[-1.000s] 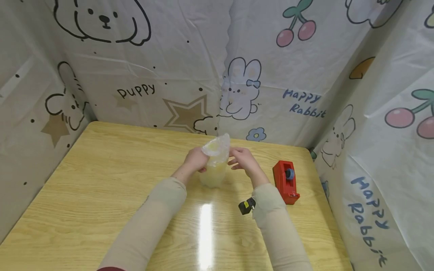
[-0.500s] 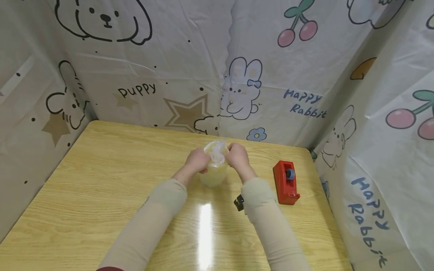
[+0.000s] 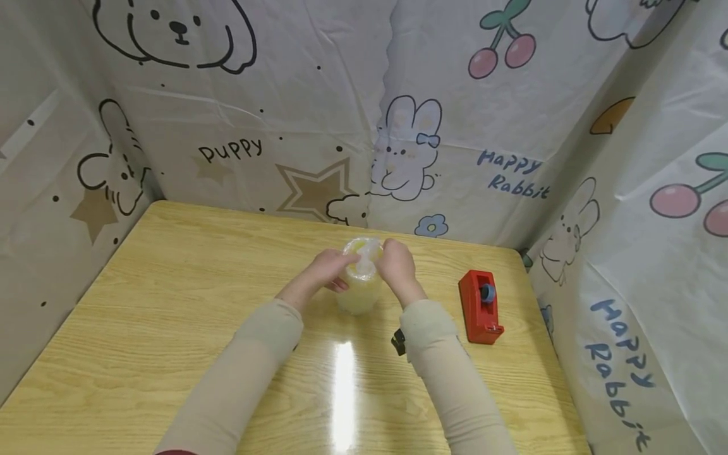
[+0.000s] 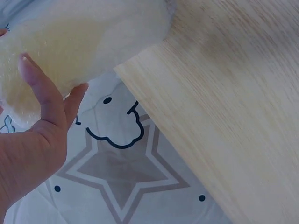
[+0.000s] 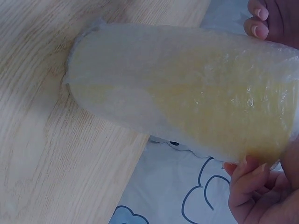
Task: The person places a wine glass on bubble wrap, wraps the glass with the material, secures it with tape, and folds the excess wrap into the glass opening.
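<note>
A tall, rounded bundle of cloudy plastic wrap (image 3: 360,297) with something pale yellow inside stands on the table near its back edge. In both wrist views the wrap's side looks crinkled and see-through, the yellow showing most toward its top. My left hand (image 3: 327,267) is at the bundle's left rim, thumb laid over the top and fingers loose against the side. In the left wrist view those fingers (image 4: 50,105) are spread and touch the wrap. My right hand (image 3: 396,265) pinches the gathered film at the right rim, fingers curled, fingertips (image 5: 252,170) right at the wrap.
To the right on the wooden table (image 3: 188,303) stands a red tape dispenser (image 3: 479,308) with a small blue roll (image 3: 487,292). Printed cloth (image 3: 301,114) hangs close behind the table and along both sides. A small black device (image 3: 399,342) shows beside the right cuff.
The upright film at the top has been folded down over the bundle. My right hand has moved in from the side and now pinches the rim. My left fingers have loosened, thumb onto the top.
</note>
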The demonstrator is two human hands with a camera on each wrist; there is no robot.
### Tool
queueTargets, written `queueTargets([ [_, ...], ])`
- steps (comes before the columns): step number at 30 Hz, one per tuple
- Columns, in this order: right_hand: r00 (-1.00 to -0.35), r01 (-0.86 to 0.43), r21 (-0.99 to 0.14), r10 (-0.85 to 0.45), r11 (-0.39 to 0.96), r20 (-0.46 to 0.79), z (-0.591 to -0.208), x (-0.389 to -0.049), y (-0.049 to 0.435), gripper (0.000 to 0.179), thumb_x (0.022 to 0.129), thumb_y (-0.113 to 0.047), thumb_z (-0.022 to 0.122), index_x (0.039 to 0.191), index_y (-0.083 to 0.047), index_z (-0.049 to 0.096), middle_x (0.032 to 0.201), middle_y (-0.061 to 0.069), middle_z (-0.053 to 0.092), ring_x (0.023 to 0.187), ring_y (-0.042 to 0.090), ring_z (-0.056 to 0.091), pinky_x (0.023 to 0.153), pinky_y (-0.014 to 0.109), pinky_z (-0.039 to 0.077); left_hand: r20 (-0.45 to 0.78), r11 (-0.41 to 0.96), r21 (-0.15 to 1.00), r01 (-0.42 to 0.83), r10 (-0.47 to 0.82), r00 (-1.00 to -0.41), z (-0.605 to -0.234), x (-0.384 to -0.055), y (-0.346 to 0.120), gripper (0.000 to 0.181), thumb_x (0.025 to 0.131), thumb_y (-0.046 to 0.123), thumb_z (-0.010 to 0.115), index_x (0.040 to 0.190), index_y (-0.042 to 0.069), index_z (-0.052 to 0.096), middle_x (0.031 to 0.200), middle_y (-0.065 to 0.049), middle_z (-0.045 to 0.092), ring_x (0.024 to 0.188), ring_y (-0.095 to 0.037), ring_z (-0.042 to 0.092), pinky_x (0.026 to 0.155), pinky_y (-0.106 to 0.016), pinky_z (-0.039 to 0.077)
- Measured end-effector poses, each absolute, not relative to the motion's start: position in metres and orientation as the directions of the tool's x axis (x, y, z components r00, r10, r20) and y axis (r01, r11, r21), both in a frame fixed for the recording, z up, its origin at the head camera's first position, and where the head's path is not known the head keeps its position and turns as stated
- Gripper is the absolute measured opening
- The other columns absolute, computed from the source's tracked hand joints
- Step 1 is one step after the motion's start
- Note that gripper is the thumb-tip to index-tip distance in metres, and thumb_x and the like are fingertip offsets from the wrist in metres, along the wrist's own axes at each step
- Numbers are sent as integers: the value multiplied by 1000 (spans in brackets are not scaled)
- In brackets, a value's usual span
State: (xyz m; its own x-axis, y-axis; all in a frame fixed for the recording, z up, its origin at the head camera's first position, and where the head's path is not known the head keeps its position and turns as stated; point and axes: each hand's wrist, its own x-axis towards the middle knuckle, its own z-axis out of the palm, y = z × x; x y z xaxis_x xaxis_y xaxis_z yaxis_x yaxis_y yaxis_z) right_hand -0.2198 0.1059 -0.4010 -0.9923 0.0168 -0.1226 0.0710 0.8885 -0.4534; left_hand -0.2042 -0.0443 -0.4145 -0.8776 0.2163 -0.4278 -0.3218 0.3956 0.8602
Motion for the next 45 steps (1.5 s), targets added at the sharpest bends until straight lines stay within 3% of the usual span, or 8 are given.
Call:
queueTargets([
  [7, -990, 95, -493, 31, 865, -135, -402, -218, 108, 20, 81, -4, 61, 100, 3, 61, 95, 16, 66, 82, 28, 61, 69, 35, 53, -423, 534, 796, -284, 157, -892, -414, -210, -43, 32, 89, 34, 57, 93, 2, 56, 77, -3, 55, 51, -10, 57, 57, -24, 54],
  [12, -980, 107, -546, -6, 831, -201, -399, -219, 114, 20, 83, -10, 61, 99, 1, 61, 90, 13, 64, 70, 18, 56, 59, 26, 49, -432, 765, 599, -237, 60, -900, -403, -210, -34, 31, 87, 26, 55, 101, -2, 60, 69, -4, 62, 47, -10, 55, 49, -22, 44],
  [17, -933, 162, -649, -99, 743, -346, -393, -224, 125, 30, 88, -23, 58, 107, 1, 59, 87, 9, 59, 62, 14, 54, 56, 24, 52, -439, 827, 515, -228, 26, -898, -396, -209, -29, 32, 87, 21, 53, 106, -3, 60, 61, -1, 58, 48, -10, 54, 48, -20, 36],
  [25, -911, 199, -658, -111, 726, -398, -387, -226, 125, 37, 84, -38, 66, 71, -13, 42, 67, 0, 45, 56, 14, 51, 61, 32, 53, -437, 819, 526, -230, 28, -899, -397, -209, -27, 36, 87, 20, 54, 114, -4, 58, 73, -6, 65, 56, -14, 61, 47, -20, 37],
  [29, -923, 161, -570, -82, 806, -377, -388, -227, 121, 31, 81, -36, 69, 79, -10, 52, 71, 1, 51, 61, 16, 54, 58, 26, 44, -437, 816, 528, -233, 25, -899, -400, -209, -28, 39, 86, 19, 54, 119, -4, 55, 76, -7, 66, 52, -11, 58, 47, -19, 37],
  [37, -946, 110, -177, 48, 978, -320, -389, -232, 97, 28, 76, -30, 72, 94, -9, 65, 95, 7, 67, 85, 21, 61, 84, 40, 46, -434, 813, 539, -219, 46, -900, -403, -209, -28, 30, 84, 13, 54, 108, -4, 59, 66, -4, 60, 49, -12, 58, 43, -19, 36],
  [41, -960, 108, 16, 108, 994, -257, -395, -232, 86, 14, 85, -20, 63, 94, -10, 66, 90, 4, 67, 77, 16, 59, 71, 30, 50, -436, 813, 542, -214, 54, -898, -404, -209, -27, 30, 82, 11, 53, 107, -4, 60, 64, -3, 58, 49, -12, 58, 42, -19, 36],
  [45, -973, 88, 79, 102, 993, -208, -402, -233, 80, 13, 90, -16, 54, 88, -11, 66, 77, 1, 64, 64, 11, 55, 56, 22, 44, -426, 813, 543, -213, 48, -904, -405, -209, -27, 34, 82, 11, 54, 111, -4, 58, 69, -4, 60, 50, -12, 59, 43, -20, 37],
])
